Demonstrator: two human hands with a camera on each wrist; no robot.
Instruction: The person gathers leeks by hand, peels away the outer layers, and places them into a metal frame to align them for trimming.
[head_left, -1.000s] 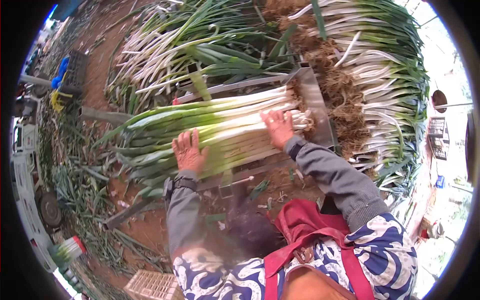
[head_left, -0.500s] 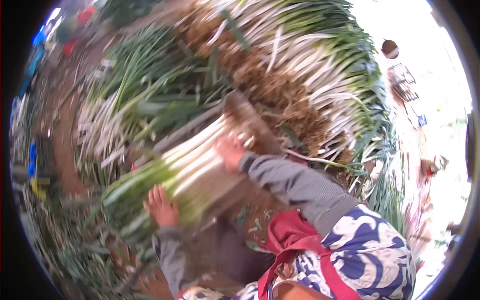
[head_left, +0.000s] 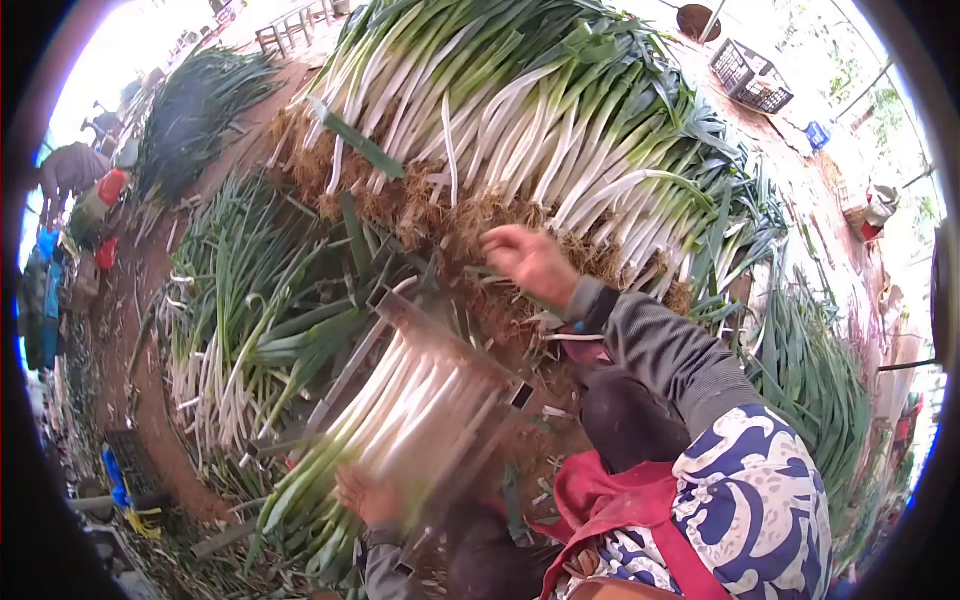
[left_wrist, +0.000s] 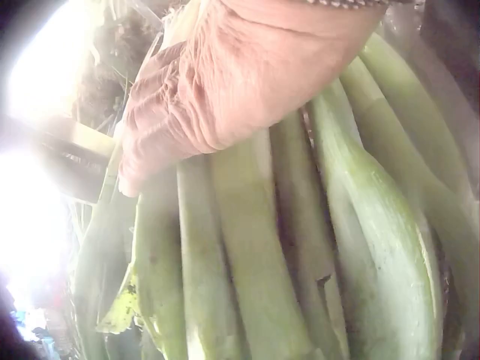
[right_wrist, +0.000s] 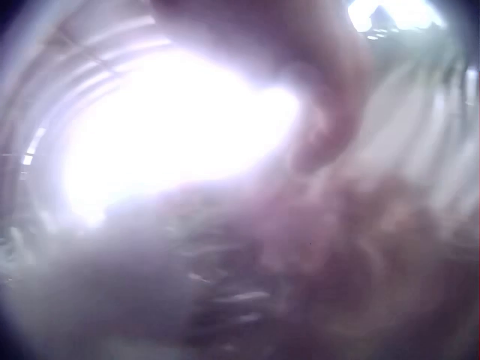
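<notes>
Brown ground [head_left: 185, 470], black crate [head_left: 752, 78], left fingers [left_wrist: 142, 135] flat on leeks [left_wrist: 251, 247], right fingers [head_left: 508, 240] loosely curled

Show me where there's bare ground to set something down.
The earth strip on the left, between the loose leeks and dark crate, looks roomiest. A smaller, scrap-littered patch lies between the metal frame and red apron. It is crowded at the frame's far end: loose leeks on its left, roots beyond.

A dark latticed crate [head_left: 752, 78] near a small blue object [head_left: 817, 135]
</notes>
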